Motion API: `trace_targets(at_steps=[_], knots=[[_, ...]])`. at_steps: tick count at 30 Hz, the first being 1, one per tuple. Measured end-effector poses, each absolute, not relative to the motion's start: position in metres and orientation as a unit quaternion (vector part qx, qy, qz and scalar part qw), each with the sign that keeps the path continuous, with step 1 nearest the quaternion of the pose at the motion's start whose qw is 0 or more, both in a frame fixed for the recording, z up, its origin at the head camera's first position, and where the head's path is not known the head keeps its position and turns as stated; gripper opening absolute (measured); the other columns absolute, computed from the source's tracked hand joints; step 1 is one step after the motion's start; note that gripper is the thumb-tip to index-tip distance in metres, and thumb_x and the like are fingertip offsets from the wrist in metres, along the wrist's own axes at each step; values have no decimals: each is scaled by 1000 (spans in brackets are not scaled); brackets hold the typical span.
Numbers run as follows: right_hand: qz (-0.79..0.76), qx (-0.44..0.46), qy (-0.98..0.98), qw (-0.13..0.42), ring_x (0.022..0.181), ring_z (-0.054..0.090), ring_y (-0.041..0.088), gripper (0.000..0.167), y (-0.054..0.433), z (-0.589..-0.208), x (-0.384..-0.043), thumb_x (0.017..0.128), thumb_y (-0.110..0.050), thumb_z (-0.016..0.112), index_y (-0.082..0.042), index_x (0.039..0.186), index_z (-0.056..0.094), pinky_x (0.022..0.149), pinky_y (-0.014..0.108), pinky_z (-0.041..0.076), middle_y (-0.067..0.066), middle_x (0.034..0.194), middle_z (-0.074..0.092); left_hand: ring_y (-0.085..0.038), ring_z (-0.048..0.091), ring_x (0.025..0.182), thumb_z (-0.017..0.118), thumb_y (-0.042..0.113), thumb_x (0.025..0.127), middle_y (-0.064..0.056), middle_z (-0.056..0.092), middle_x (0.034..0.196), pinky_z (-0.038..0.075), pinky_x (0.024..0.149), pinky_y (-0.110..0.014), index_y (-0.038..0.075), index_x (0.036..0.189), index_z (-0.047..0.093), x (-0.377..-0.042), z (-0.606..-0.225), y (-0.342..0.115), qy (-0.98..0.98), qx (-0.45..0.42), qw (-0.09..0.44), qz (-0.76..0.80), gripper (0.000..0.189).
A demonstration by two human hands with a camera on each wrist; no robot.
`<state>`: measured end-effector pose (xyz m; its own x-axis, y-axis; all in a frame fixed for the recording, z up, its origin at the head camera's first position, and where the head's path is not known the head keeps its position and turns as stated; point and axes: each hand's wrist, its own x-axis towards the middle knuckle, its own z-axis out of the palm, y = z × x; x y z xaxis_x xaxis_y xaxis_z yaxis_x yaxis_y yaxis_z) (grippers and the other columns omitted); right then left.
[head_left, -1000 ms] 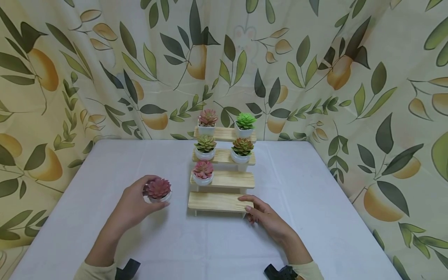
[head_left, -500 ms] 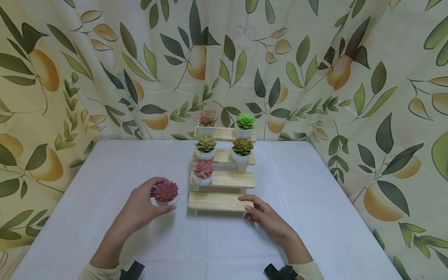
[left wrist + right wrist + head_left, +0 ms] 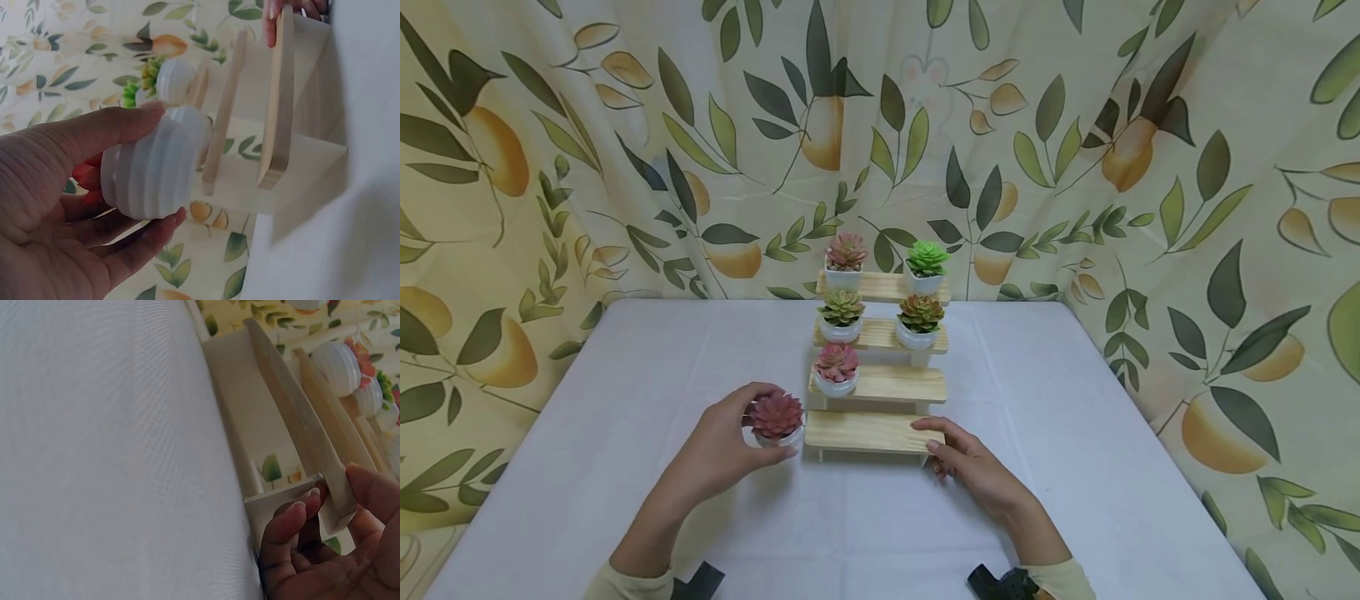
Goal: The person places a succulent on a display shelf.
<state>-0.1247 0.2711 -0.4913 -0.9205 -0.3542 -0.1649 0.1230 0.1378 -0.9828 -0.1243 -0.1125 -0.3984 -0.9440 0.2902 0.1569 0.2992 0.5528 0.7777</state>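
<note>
My left hand grips a small potted succulent with dark red leaves, just left of the lowest step of a tiered wooden stand. The left wrist view shows its ribbed white pot between thumb and fingers, above the tablecloth. My right hand pinches the right end of that lowest step; in the right wrist view the thumb lies on top of the board and curled fingers sit beneath, by the white support. A pink succulent stands on the left of the second step.
Higher on the stand are a pale green succulent, a reddish-green one, a dusty pink one and a bright green one. A white cloth covers the table. Behind hangs a fruit-and-leaf patterned curtain.
My left hand has carried the dark red succulent rightward, from well left of the stand to beside its lowest step. My right hand has stayed on the step's right end.
</note>
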Motion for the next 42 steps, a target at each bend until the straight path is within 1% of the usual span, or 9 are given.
trace_targets(at_steps=[6, 12, 18, 20, 24, 35, 42], knots=[[-650, -83, 733, 184, 84, 52, 24, 41, 272, -491, -125, 109, -29, 57, -14, 147, 55, 69, 28, 46, 13, 111, 49, -23, 64, 109, 97, 15, 73, -6, 66, 119, 56, 93, -43, 5, 132, 60, -123, -397, -101, -869, -187, -3, -458, 71], [-647, -80, 736, 183, 84, 52, 24, 41, 271, -491, -125, 109, -29, 57, -14, 147, 56, 69, 28, 46, 13, 111, 49, -19, 63, 107, 98, 15, 72, -4, 65, 118, 56, 91, -39, 5, 132, 60, -125, -394, -89, -865, -204, -1, -458, 72], [-650, -78, 733, 186, 84, 52, 25, 40, 272, -489, -124, 109, -28, 57, -14, 146, 56, 70, 29, 47, 14, 116, 48, -19, 63, 110, 97, 16, 73, -3, 65, 120, 55, 93, -41, 5, 134, 59, -127, -392, -79, -863, -218, -5, -456, 73], [-652, -80, 731, 186, 84, 51, 25, 40, 272, -489, -125, 109, -28, 56, -14, 147, 55, 70, 29, 47, 14, 115, 47, -19, 62, 110, 97, 18, 73, -2, 65, 120, 55, 93, -42, 6, 134, 59, -128, -391, -76, -862, -223, -6, -455, 72], [-653, -85, 729, 186, 83, 51, 24, 41, 271, -489, -125, 109, -28, 56, -13, 147, 55, 70, 29, 47, 14, 114, 46, -20, 62, 112, 96, 17, 74, -1, 64, 122, 54, 94, -43, 7, 135, 59, -129, -388, -71, -859, -231, -8, -456, 72], [-651, -89, 731, 184, 83, 52, 24, 40, 271, -490, -124, 109, -29, 56, -14, 147, 55, 70, 29, 48, 15, 119, 50, -29, 58, 126, 97, 16, 72, -8, 62, 132, 47, 105, -50, 4, 137, 58, -132, -384, -58, -869, -227, -14, -440, 77], [-653, -91, 730, 182, 83, 52, 24, 40, 271, -490, -124, 109, -27, 56, -14, 146, 55, 70, 29, 48, 15, 118, 48, -29, 56, 128, 97, 15, 72, -9, 62, 134, 46, 107, -49, 4, 138, 57, -135, -386, -50, -864, -231, -22, -447, 78]])
